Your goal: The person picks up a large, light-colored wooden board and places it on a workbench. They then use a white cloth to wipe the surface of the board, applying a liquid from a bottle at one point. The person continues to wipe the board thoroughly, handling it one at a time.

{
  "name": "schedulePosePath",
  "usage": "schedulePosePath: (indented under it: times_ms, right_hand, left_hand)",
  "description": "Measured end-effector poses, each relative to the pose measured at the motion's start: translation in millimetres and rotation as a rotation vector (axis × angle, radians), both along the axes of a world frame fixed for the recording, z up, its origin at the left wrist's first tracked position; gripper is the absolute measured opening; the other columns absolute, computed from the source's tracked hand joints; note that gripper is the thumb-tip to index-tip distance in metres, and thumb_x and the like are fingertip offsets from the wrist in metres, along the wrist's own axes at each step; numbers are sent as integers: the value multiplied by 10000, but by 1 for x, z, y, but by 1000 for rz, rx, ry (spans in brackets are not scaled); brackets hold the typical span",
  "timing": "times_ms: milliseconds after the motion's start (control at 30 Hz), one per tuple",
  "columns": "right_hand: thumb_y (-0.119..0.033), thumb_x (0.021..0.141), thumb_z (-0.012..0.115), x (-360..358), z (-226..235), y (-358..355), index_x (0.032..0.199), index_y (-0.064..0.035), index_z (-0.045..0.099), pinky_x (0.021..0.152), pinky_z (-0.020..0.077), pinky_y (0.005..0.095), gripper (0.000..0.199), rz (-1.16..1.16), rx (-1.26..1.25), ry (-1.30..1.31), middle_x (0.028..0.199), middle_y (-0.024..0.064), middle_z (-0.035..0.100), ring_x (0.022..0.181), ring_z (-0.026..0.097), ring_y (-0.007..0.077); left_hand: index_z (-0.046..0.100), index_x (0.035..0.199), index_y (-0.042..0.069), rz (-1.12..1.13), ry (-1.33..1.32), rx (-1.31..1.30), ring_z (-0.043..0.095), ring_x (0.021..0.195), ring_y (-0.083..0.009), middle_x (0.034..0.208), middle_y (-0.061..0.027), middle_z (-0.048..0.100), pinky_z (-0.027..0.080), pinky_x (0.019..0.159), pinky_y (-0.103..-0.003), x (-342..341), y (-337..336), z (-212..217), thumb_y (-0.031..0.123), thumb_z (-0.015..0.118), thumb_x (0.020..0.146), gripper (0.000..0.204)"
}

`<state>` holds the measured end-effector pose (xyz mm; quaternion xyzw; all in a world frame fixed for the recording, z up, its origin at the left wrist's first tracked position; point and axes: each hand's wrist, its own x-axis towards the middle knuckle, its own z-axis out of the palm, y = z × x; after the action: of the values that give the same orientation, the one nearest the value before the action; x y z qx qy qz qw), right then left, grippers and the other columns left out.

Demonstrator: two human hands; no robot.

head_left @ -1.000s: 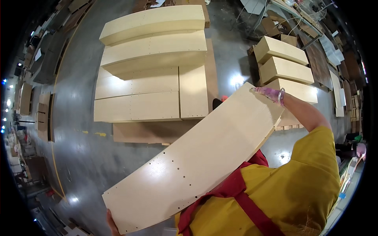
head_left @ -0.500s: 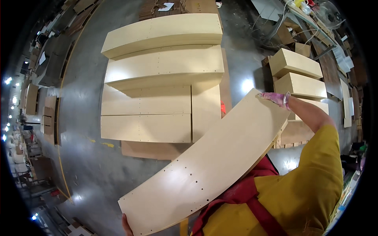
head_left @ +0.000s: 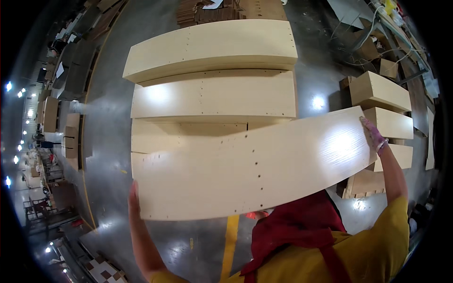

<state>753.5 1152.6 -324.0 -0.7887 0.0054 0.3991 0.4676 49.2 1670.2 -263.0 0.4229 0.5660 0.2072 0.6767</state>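
Note:
Across the front of my body I hold a long, pale wooden panel (head_left: 203,174) with rows of small dark holes along its middle and ends. My left hand (head_left: 134,195) grips its left end, with the fingers partly hidden. On its right end is my right hand (head_left: 374,134), in a thin purple-marked glove, closed round the edge. The panel hangs nearly level, with its right end slightly higher. Just beyond it lie similar long pale wooden pieces, a far one (head_left: 212,45) and a middle one (head_left: 217,94); the panel covers part of the nearest piece (head_left: 188,129).
To the right, several shorter pale wooden boxes (head_left: 380,89) stand on a pallet (head_left: 363,184). Stacked brown boards (head_left: 222,14) lie beyond the far piece. The grey floor (head_left: 106,155) has yellow lines. A cluttered workbench (head_left: 406,42) stands at the far right.
The panel has swung from a steep diagonal to nearly level; its left end rose and moved away from me. My left hand and forearm have come further into view.

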Motion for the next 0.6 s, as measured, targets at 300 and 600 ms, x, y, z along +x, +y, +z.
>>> schedulePosePath:
  times_ms: [300, 600]
  right_hand:
    - [-450, 926, 579, 81, -52, 50, 1288, -95, 577, 911, 480, 289, 506, -210, 144, -51, 1174, 12, 629, 1029, 593, 136]
    - [-384, 930, 561, 105, -97, 62, 1296, -61, 565, 988, 440, 318, 487, -217, 266, 114, 1264, 56, 591, 1145, 554, 172]
  left_hand:
    - [498, 1325, 27, -154, -121, -45, 613, 1036, -218, 1222, -97, 606, 509, 881, -344, 181, 114, -50, 438, 374, 1002, 537]
    - [466, 1368, 50, -201, -47, -86, 572, 1117, -217, 1278, -93, 573, 477, 935, -367, 225, 169, -125, 426, 366, 1010, 529]
